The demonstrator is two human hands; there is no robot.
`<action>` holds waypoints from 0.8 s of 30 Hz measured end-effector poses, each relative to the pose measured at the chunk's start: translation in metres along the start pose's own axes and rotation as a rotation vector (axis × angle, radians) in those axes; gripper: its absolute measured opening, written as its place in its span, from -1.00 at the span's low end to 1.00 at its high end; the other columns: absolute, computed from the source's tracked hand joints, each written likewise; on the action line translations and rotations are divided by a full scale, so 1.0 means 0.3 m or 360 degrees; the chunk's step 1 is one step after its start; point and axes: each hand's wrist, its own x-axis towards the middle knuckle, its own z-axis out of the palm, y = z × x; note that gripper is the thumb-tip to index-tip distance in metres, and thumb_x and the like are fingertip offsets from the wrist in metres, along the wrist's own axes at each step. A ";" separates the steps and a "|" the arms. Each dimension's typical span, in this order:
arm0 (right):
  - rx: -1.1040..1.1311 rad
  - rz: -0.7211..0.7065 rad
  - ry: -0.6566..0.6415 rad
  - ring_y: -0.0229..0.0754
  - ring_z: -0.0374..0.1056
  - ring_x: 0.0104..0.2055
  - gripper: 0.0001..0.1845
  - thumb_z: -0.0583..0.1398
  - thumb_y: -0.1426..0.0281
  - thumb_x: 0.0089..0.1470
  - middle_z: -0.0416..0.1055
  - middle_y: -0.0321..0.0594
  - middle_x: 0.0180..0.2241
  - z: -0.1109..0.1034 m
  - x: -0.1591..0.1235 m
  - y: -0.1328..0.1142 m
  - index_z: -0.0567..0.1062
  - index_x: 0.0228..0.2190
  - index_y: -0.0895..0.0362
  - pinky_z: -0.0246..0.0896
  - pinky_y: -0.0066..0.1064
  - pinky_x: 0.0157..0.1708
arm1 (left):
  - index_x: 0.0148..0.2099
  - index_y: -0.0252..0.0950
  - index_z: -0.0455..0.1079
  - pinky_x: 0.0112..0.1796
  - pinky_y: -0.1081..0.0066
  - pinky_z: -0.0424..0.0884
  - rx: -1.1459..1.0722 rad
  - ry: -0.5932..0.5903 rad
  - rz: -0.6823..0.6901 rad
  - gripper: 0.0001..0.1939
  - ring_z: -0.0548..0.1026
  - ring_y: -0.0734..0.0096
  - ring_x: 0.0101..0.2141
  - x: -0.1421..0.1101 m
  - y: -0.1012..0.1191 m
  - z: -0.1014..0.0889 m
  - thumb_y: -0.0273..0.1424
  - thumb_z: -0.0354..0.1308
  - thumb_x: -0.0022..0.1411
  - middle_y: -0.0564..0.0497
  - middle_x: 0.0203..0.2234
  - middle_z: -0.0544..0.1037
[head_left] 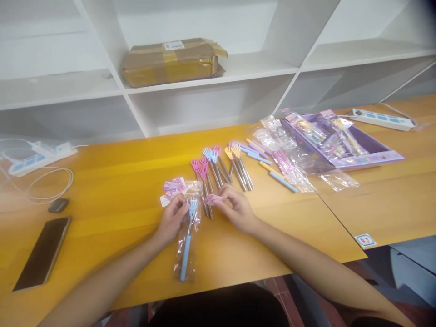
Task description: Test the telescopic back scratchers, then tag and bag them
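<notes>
A blue back scratcher (186, 254) lies inside a clear plastic bag (180, 272) on the table in front of me. My left hand (173, 219) is closed in a pinch on the bag's upper edge, beside the scratcher's claw head. Just right of the bag, my right hand (237, 210) pinches a small pink card (211, 199) between thumb and fingers. Behind my left hand lie several pink and white cards (174, 187). Beyond my hands are pink back scratchers (203, 170), blue ones (213, 156) and yellow ones (237, 154) with bare metal rods.
Loose coloured handle sleeves (283, 181) lie right of the scratchers, near clear bags (272, 131) and a purple box (371, 161) with packed scratchers. A phone (42, 254), earbud-like dark case (58, 205) and power strip (44, 159) are left. A carton (170, 63) sits on the shelf.
</notes>
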 end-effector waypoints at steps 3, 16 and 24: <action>-0.0247 -0.0304 0.0119 -0.15 0.36 -0.32 -0.65 0.30 0.20 0.36 0.39 -0.25 -0.39 0.004 -0.003 -0.004 0.35 -0.43 0.03 0.31 -0.26 -0.26 | -0.02 -0.16 0.26 -0.44 0.42 0.50 -0.0128 -0.0061 -0.0120 -0.64 0.50 0.44 -0.54 -0.006 -0.003 0.000 -0.07 0.27 0.41 0.18 -0.45 0.49; -0.0922 -0.1179 -0.0093 0.01 0.50 -0.02 -0.72 0.35 0.58 0.20 0.61 -0.12 -0.10 0.024 -0.029 0.006 0.49 -0.12 0.05 0.47 -0.11 -0.08 | -0.07 -0.28 0.59 -0.24 0.38 0.48 0.0182 -0.0170 -0.0013 -0.64 0.58 0.30 -0.28 -0.005 0.005 0.003 -0.07 0.29 0.40 -0.04 -0.25 0.66; -0.1056 -0.1117 -0.0142 0.06 0.50 0.12 -0.77 0.33 0.57 0.24 0.60 -0.06 0.03 0.025 -0.022 0.009 0.47 -0.15 0.04 0.51 -0.03 0.01 | -0.09 -0.29 0.58 -0.22 0.37 0.48 0.0160 -0.0197 0.0006 -0.64 0.57 0.31 -0.30 -0.014 0.006 0.010 -0.07 0.31 0.37 -0.03 -0.29 0.65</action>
